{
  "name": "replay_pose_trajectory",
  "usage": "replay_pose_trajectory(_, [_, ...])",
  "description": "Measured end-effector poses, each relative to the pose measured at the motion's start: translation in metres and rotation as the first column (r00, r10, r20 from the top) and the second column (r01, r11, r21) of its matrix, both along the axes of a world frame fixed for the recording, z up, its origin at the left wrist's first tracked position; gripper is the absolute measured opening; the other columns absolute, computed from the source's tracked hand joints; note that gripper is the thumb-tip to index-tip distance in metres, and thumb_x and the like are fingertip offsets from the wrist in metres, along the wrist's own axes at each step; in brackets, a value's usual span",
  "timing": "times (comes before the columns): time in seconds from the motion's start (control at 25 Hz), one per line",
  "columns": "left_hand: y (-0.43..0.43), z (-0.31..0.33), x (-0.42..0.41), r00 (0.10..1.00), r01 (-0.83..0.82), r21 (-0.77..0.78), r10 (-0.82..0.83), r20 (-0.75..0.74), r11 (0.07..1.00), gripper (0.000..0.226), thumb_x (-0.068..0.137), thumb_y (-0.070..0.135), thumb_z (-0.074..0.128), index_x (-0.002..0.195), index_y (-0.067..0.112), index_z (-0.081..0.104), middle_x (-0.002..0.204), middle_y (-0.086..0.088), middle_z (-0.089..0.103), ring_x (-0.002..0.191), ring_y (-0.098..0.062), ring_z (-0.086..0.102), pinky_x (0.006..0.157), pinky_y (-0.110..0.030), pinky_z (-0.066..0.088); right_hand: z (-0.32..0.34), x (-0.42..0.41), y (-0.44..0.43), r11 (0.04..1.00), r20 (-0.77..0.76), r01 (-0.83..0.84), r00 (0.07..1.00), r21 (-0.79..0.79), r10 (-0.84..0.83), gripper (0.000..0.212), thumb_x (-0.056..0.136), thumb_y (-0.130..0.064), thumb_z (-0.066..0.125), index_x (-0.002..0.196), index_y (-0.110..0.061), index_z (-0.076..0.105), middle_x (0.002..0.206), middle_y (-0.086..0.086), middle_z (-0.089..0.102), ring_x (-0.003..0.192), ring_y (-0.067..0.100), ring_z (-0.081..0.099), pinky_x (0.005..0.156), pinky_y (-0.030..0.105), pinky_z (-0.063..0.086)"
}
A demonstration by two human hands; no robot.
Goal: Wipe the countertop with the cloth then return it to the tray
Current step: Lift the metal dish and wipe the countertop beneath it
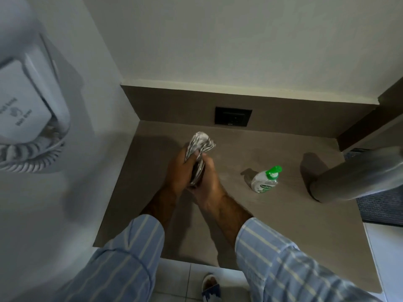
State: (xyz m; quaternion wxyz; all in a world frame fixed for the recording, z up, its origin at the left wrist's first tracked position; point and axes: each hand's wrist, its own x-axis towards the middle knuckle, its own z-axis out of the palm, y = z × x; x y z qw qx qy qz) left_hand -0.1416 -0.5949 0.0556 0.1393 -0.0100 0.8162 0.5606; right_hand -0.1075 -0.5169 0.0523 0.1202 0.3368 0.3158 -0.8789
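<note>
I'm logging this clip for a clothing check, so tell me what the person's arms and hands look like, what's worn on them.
Both arms wear light blue sleeves with pale lengthwise stripes, rolled or pushed up below the elbow, leaving the forearms bare. The left hand and right hand are bare: no gloves, and no watch, ring or bracelet shows.

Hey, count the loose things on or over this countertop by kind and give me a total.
Cloths: 1, the striped cloth gripped by both hands
Bottles: 1, the green-capped bottle
Cylinders: 1, the grey cylinder
Total: 3
</note>
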Motion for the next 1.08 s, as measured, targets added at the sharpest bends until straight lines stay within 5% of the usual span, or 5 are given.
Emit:
replay_pose_trajectory(0.12, [0.003,0.021,0.021,0.979,0.052,0.009,-0.05,-0.195,0.999,0.031,0.097,0.039,0.053,0.125,0.031,0.062,0.121,0.007,0.074,0.113,-0.003,0.066,0.102,-0.03,0.052,0.012,-0.002,-0.001,0.981,-0.065,0.184,0.98,-0.063,-0.188,0.057,0.106,-0.045,0.038,0.136,-0.004,0.063,0.137,0.018,0.064,0.133,0.032,0.057,0.122,0.046,0.038])
replay_pose_trajectory(0.24, [-0.003,0.014,0.058,0.873,0.035,-0.098,-0.078,-0.481,0.995,0.034,0.099,0.021,0.051,0.13,0.023,0.063,0.131,0.001,0.07,0.122,0.003,0.061,0.105,-0.011,0.04,0.018,0.0,0.007,0.928,-0.131,0.285,0.938,-0.238,-0.322,0.054,0.107,-0.05,0.035,0.117,-0.008,0.067,0.118,0.015,0.065,0.104,0.025,0.073,0.102,0.038,0.055])
replay_pose_trajectory(0.44, [-0.013,0.0,0.041,0.969,-0.239,-0.294,0.209,-0.131,0.925,0.026,0.103,0.023,0.051,0.121,0.01,0.064,0.118,-0.02,0.072,0.11,-0.039,0.067,0.09,-0.036,0.049,0.019,0.016,-0.013,0.947,-0.088,0.148,0.98,-0.287,-0.18,0.061,0.102,-0.051,0.042,0.139,-0.007,0.063,0.141,0.016,0.064,0.135,0.031,0.057,0.122,0.043,0.035])
replay_pose_trajectory(0.76, [-0.021,-0.004,0.061,0.955,-0.082,-0.112,0.046,-0.295,0.99,0.032,0.099,0.035,0.049,0.126,0.023,0.061,0.117,0.003,0.071,0.1,0.005,0.068,0.092,-0.019,0.054,0.063,-0.004,0.037,0.992,-0.106,0.129,0.986,-0.011,-0.13,0.059,0.103,-0.054,0.042,0.122,-0.004,0.066,0.102,0.014,0.077,0.093,0.024,0.075,0.092,0.036,0.06])
replay_pose_trajectory(1.08, [-0.044,-0.096,0.045,0.942,-0.202,-0.791,-0.108,-0.319,0.578,0.053,0.09,0.022,0.065,0.142,0.015,0.055,0.148,-0.016,0.055,0.136,-0.04,0.05,0.111,-0.056,0.036,0.141,-0.026,0.116,0.956,-0.252,0.291,0.922,-0.048,-0.293,0.073,0.096,-0.06,0.053,0.154,-0.017,0.045,0.151,0.019,0.052,0.139,0.042,0.051,0.107,0.064,0.047])
